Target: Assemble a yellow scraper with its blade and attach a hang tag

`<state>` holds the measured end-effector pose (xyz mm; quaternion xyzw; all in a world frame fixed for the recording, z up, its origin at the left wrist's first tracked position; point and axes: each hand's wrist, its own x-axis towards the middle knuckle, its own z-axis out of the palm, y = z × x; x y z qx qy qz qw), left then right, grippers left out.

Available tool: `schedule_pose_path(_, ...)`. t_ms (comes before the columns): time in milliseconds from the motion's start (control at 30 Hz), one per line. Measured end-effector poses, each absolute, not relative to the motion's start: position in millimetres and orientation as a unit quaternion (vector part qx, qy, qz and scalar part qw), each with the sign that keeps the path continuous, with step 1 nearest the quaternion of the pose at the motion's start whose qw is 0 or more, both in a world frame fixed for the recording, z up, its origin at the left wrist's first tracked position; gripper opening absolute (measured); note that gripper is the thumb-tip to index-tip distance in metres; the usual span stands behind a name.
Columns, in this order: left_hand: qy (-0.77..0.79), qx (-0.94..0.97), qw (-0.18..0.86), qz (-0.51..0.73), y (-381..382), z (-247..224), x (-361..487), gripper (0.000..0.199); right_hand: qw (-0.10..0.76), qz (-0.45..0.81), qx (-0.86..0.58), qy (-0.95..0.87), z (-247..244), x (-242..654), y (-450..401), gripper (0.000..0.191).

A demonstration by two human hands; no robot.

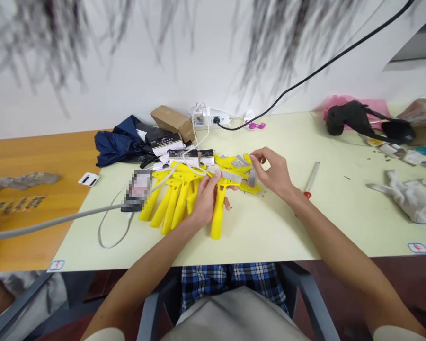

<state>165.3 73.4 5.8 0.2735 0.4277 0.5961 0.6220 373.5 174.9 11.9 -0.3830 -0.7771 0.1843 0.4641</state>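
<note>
My left hand (pixel 205 201) is closed around a yellow T-shaped plastic scraper (pixel 217 215), its handle pointing down towards the table's front edge. Across the scraper's head lies a grey metal plate (pixel 229 177), with my left thumb on its near end. My right hand (pixel 275 173) hovers to the right of it, thumb and forefinger pinched together; anything between them is too small to make out. Just beyond the fingers are loose yellow head pieces (pixel 227 162) and metal plates (pixel 240 161). Several more yellow scrapers (pixel 175 201) lie fanned out left of my left hand.
A phone (pixel 137 189) with a white cable lies at the left. Black-and-white boxes (pixel 182 156), a brown carton (pixel 173 122) and a power strip (pixel 211 117) stand behind. A red-handled screwdriver (pixel 312 179) and white gloves (pixel 408 194) lie to the right.
</note>
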Motion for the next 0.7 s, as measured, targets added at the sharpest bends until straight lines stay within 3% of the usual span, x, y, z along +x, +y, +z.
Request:
schedule_pose_path(100, 0.425, 0.26, 0.609, 0.617, 78, 13, 160, 0.049, 0.435, 0.16, -0.381, -0.8, 3, 380, 184, 0.022)
schedule_pose_path(433, 0.407, 0.233, 0.589, 0.658, 86, 18, 150, 0.045, 0.239, 0.108, -0.311, -0.914, -13, 373, 178, 0.032)
schedule_pose_path(700, 0.412, 0.256, 0.586, 0.649, 89, 15, 150, 0.046, 0.193, 0.08, -0.298, -0.931, -21, 362, 170, 0.031)
